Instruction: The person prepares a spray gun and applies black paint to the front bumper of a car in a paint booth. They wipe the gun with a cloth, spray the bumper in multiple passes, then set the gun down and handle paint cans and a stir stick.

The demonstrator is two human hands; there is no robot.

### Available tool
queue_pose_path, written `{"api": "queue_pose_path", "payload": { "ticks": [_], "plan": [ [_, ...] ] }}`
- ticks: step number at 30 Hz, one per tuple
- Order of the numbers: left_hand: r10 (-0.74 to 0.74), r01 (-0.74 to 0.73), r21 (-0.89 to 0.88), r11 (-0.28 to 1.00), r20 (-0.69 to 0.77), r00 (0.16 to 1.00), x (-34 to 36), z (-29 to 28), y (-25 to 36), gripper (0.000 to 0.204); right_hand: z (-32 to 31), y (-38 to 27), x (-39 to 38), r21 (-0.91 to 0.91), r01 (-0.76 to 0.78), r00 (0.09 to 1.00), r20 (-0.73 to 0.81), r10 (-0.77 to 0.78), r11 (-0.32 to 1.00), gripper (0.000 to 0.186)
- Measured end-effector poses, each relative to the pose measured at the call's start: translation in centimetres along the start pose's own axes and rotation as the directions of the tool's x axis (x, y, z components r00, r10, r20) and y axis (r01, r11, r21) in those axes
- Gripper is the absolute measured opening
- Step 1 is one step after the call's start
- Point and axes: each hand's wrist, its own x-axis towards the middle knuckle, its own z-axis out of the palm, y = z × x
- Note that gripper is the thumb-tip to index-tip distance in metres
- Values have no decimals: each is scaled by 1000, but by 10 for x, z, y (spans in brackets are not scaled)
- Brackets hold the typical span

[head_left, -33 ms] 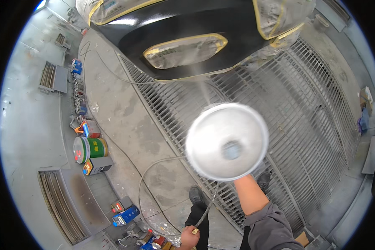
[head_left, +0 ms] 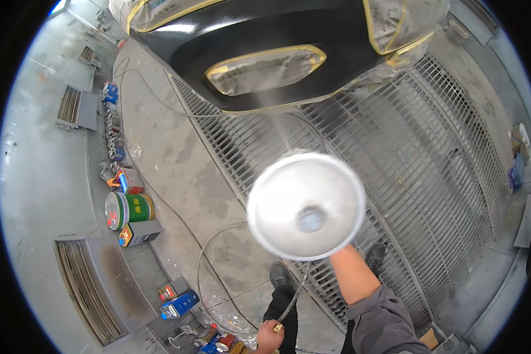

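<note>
A round white spray-gun cup (head_left: 286,197) with a grey centre fills the middle, and a faint mist rises from beyond it toward a glossy black car panel (head_left: 336,32) with yellow-taped masking (head_left: 259,71). My right forearm (head_left: 354,274) reaches up beneath this cup; that hand and its fingers are hidden behind it. At the lower edge my left hand (head_left: 269,334) is closed around a grey hose (head_left: 298,292), beside a small brass-coloured fitting. The hose loops across the concrete near my black shoes.
Metal floor grating (head_left: 430,194) spans the right. Cans (head_left: 180,304), a green drum (head_left: 130,209) and other containers line the left wall, near louvred vents (head_left: 76,289). Hoses (head_left: 177,212) trail over the concrete (head_left: 177,165). Cardboard and blue material (head_left: 518,165) lie along the right wall.
The cup has shifted a little left and slightly down, with my right forearm following slightly. My left hand has hardly moved.
</note>
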Motion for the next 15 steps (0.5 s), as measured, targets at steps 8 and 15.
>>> {"api": "queue_pose_path", "payload": {
  "ticks": [8,15],
  "plan": [
    [-4,8,-65,998,66,998,-11,-11,-5,17,43,27,-22,453,-371,920,298,254,811,43],
    [-17,25,-73,997,104,994,1,-20,5,15,-47,55,-3,127,-51,973,-218,78,991,18]
  ]
}}
